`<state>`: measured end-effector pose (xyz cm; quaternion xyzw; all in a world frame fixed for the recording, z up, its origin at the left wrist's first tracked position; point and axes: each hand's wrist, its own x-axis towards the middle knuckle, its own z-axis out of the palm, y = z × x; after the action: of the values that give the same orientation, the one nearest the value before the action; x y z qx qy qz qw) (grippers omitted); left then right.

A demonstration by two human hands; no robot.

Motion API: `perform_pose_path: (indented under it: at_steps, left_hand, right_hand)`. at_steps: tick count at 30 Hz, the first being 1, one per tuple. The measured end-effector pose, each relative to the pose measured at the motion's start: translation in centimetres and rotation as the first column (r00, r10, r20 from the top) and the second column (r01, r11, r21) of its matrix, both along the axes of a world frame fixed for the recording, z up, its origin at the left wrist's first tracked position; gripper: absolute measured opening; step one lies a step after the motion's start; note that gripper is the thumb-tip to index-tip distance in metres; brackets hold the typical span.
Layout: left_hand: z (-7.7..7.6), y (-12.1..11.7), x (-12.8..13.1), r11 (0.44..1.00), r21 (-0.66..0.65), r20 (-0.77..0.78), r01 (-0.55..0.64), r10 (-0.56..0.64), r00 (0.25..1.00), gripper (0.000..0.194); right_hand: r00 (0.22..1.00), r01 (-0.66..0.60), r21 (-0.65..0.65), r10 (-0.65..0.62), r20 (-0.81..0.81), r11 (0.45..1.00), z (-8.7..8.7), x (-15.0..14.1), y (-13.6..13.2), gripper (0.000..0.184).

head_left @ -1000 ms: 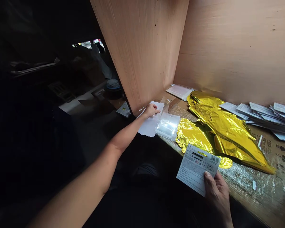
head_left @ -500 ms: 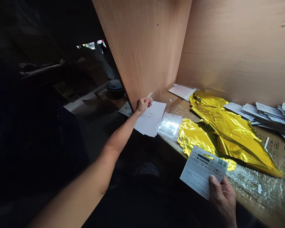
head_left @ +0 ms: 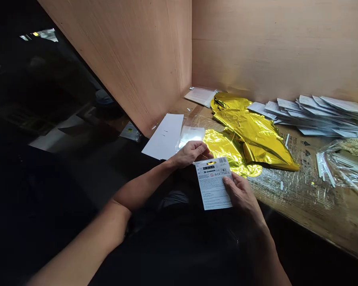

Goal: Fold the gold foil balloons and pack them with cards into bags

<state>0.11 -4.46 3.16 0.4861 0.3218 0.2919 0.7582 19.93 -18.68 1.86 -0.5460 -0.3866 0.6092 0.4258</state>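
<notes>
My right hand [head_left: 241, 194] grips a printed cardboard backing card [head_left: 214, 186] by its right edge, thumb on top. Fine text, a barcode and a hang slot near the top show on its face. Just above the card's upper left corner, my left hand [head_left: 191, 154] is closed in a pinch; whatever its fingers hold is too small to make out. Shiny gold foil balloons [head_left: 252, 133] lie flat on the table beyond both hands. Behind the left hand are clear plastic sleeves [head_left: 193, 135] and white paper sheets [head_left: 165, 137].
A fanned stack of printed cards [head_left: 313, 109] lies along the back wooden panel [head_left: 271, 47]. White plastic sticks [head_left: 353, 167] in a clear bag lie at the right. A side panel [head_left: 143, 55] bounds the left. Clear film covers the table [head_left: 301, 202]. A pale flat packet [head_left: 200, 96] lies in the corner.
My left hand has come back from the white paper sheets to the top of the card, after holding thin whitish strands. My right hand has brought the card leftward and more upright. The view has swung right.
</notes>
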Motion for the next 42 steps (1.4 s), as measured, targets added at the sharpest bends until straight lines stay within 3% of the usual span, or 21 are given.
perform_pose_path:
  at_steps: [4, 7, 11, 15, 19, 29, 35, 39, 42]
  left_hand:
    - [-1.3, 0.1, 0.4, 0.984, -0.177, -0.021, 0.003, -0.007, 1.0, 0.053]
    - [-2.4, -0.6, 0.9, 0.994, -0.098, 0.01, 0.057, -0.056, 0.998, 0.054]
    - [-3.8, -2.3, 1.7, 1.0, 0.014, -0.003, -0.016, 0.016, 1.0, 0.066]
    - [-5.7, -4.9, 3.0, 0.989, -0.034, 0.029, -0.142, 0.143, 0.989, 0.067]
    - [-7.1, -7.3, 4.2, 0.956, -0.074, 0.031, -0.285, 0.288, 0.957, 0.054]
    - [-7.6, -9.3, 4.3, 0.962, -0.094, 0.034, -0.255, 0.259, 0.965, 0.059]
    - [-7.0, -8.7, 4.1, 0.97, -0.14, 0.1, -0.199, 0.214, 0.972, 0.056]
    - [-6.3, -8.2, 4.2, 0.98, -0.103, 0.08, -0.168, 0.177, 0.981, 0.051]
    - [-6.4, -8.6, 4.6, 0.98, -0.11, 0.102, -0.163, 0.174, 0.979, 0.052]
  right_hand:
    - [0.954, 0.123, 0.066, -0.136, 0.267, 0.99, -0.9, 0.2, -1.4, 0.042]
    - [0.895, 0.194, 0.103, -0.219, 0.389, 0.976, -1.9, -0.2, -2.4, 0.036]
    - [0.913, 0.23, 0.122, -0.257, 0.316, 0.966, -3.4, -0.2, -3.6, 0.036]
    - [0.93, 0.261, 0.147, -0.289, 0.226, 0.954, -4.5, 0.2, -4.1, 0.042]
    - [0.9, 0.353, 0.182, -0.386, 0.204, 0.918, -5.2, -0.2, -4.3, 0.052]
    - [0.901, 0.42, 0.212, -0.434, 0.021, 0.882, -6.1, -1.3, -5.2, 0.06]
    - [0.901, 0.399, 0.252, -0.428, 0.071, 0.882, -7.3, -0.5, -5.8, 0.054]
    - [0.921, 0.355, 0.226, -0.382, 0.083, 0.907, -6.5, 0.7, -5.8, 0.038]
    - [0.888, 0.388, 0.278, -0.437, 0.145, 0.879, -5.9, 0.9, -5.7, 0.034]
